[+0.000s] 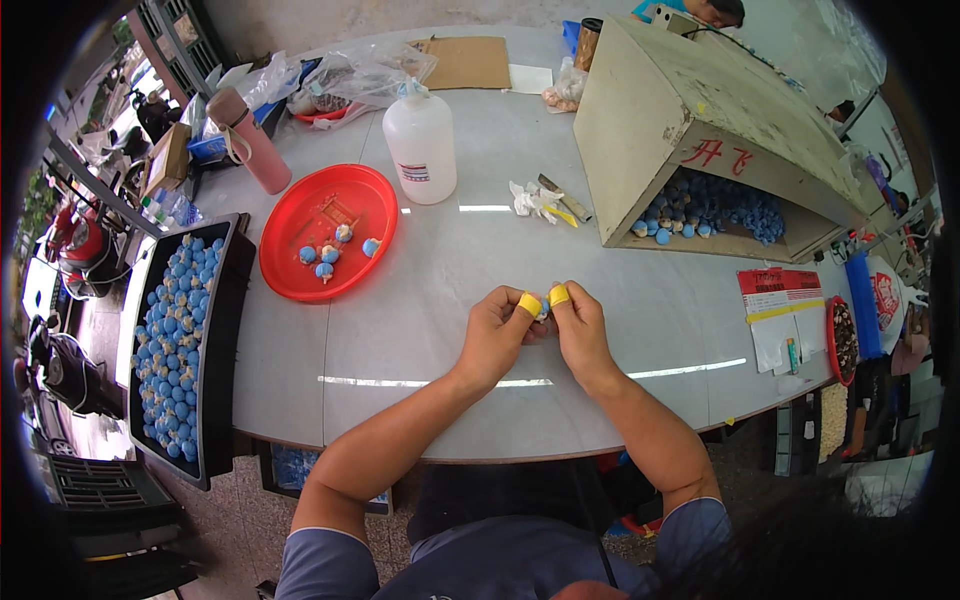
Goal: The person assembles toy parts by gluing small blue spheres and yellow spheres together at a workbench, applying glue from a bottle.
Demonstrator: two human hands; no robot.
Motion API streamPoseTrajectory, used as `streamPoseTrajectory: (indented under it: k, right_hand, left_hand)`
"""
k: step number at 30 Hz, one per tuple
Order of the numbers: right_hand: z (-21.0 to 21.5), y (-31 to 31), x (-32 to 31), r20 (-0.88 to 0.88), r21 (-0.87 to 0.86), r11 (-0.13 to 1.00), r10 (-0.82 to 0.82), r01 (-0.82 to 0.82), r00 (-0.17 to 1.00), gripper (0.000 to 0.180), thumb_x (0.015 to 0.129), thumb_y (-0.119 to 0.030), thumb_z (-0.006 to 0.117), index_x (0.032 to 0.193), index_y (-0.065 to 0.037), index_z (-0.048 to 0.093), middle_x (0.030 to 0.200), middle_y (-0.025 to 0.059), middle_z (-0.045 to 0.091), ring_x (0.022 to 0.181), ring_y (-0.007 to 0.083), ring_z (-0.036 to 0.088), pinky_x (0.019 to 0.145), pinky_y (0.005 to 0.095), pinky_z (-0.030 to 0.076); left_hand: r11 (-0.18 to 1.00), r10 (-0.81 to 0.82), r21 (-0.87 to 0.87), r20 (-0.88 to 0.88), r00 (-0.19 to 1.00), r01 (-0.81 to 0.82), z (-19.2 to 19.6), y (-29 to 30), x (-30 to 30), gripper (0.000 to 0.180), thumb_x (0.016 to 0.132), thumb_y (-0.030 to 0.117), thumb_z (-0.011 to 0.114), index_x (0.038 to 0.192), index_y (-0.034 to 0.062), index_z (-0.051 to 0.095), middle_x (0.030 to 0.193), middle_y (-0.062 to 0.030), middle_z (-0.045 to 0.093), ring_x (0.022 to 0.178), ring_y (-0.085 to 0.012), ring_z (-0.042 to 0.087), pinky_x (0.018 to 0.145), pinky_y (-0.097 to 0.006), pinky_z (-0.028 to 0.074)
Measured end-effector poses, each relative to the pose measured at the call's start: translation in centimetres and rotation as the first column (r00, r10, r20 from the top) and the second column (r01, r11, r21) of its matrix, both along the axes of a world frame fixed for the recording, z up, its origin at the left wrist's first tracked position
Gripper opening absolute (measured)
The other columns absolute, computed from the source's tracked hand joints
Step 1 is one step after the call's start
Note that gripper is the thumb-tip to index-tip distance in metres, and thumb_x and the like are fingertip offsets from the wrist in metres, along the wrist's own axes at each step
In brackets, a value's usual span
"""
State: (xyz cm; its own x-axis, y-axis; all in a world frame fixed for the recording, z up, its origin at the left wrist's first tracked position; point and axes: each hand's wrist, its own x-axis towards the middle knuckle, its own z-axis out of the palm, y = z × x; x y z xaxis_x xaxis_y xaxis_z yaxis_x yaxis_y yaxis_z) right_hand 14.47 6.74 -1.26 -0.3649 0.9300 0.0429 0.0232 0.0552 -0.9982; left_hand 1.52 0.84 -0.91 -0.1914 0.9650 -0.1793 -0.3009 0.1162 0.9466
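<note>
Over the middle of the grey table [440,270], my left hand [494,332] and my right hand [584,338] meet around a small blue-and-pale ball-shaped piece [543,310]. Both hands are closed on it, thumbs on top, and the fingers hide much of it. Each thumb wears a yellow wrap. To the left, a round red tray [272,265] carries several similar blue balls [326,254] with pale parts. Beyond it, a black bin [222,370] at the table's left edge is filled with many more.
A white plastic bottle [420,155] stands behind the red tray, near a pink flask [250,145]. Crumpled tissue [535,202] lies beside a flat tool [567,200]. At right rear, a large box [645,125] opens toward me with blue pieces inside. Printed sheets [785,310] lie on the right.
</note>
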Motion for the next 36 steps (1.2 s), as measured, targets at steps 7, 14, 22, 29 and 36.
streamPoseTrajectory:
  k: [7, 14, 22, 29, 36]
  right_hand:
    - [1.9, 0.2, 0.8, -0.11, -0.254, 0.949, 0.164, -0.187, 0.98, 0.018, 0.097, -0.012, 0.055, 0.113, -0.003, 0.056, 0.077, -0.0002, 0.057, 0.063, 0.0051, 0.049, 0.054, 0.0202, 0.038]
    - [2.6, 1.5, 2.1, -0.158, -0.236, 0.915, 0.295, -0.326, 0.942, 0.017, 0.095, -0.007, 0.055, 0.111, 0.0, 0.056, 0.08, 0.0028, 0.06, 0.061, 0.0063, 0.052, 0.056, 0.0209, 0.043]
    - [2.5, 2.4, 2.5, -0.072, -0.226, 0.916, 0.324, -0.331, 0.943, 0.018, 0.093, -0.004, 0.058, 0.11, 0.002, 0.059, 0.087, 0.0045, 0.062, 0.064, 0.0065, 0.054, 0.057, 0.0205, 0.044]
    - [2.3, 2.5, 2.7, 0.026, -0.095, 0.915, 0.395, -0.392, 0.918, 0.012, 0.091, 0.0, 0.058, 0.103, 0.001, 0.057, 0.081, 0.0024, 0.061, 0.063, 0.0045, 0.053, 0.054, 0.0204, 0.042]
    - [1.8, 2.4, 2.8, 0.141, 0.082, 0.906, 0.401, -0.414, 0.905, 0.014, 0.089, 0.006, 0.056, 0.101, 0.001, 0.057, 0.083, 0.005, 0.065, 0.07, 0.0059, 0.055, 0.062, 0.0223, 0.044]
  left_hand:
    - [0.989, 0.116, 0.096, -0.037, 0.993, -0.112, -0.7, 0.6, -0.5, 0.028, 0.098, 0.019, 0.06, 0.11, -0.0048, 0.055, 0.102, -0.0104, 0.065, 0.091, -0.0152, 0.065, 0.081, -0.027, 0.053]
    - [0.991, -0.062, 0.118, 0.037, 0.997, 0.057, -0.9, 0.8, -2.3, 0.026, 0.098, 0.015, 0.06, 0.113, -0.0059, 0.057, 0.106, -0.0123, 0.066, 0.094, -0.0168, 0.066, 0.087, -0.031, 0.056]
    - [0.99, -0.131, 0.038, -0.116, 0.985, 0.136, 0.3, 0.7, -2.7, 0.025, 0.096, 0.005, 0.057, 0.115, -0.0116, 0.057, 0.104, -0.0154, 0.068, 0.093, -0.0195, 0.069, 0.08, -0.027, 0.057]
    - [0.979, -0.182, 0.054, -0.206, 0.961, 0.197, 0.0, 0.8, -3.3, 0.02, 0.092, 0.001, 0.062, 0.109, -0.0094, 0.06, 0.102, -0.0137, 0.067, 0.092, -0.0165, 0.068, 0.08, -0.026, 0.057]
    - [0.975, -0.186, 0.063, -0.288, 0.939, 0.213, -0.6, 0.7, -3.4, 0.018, 0.089, -0.002, 0.064, 0.105, -0.009, 0.061, 0.101, -0.0123, 0.068, 0.092, -0.014, 0.067, 0.082, -0.024, 0.055]
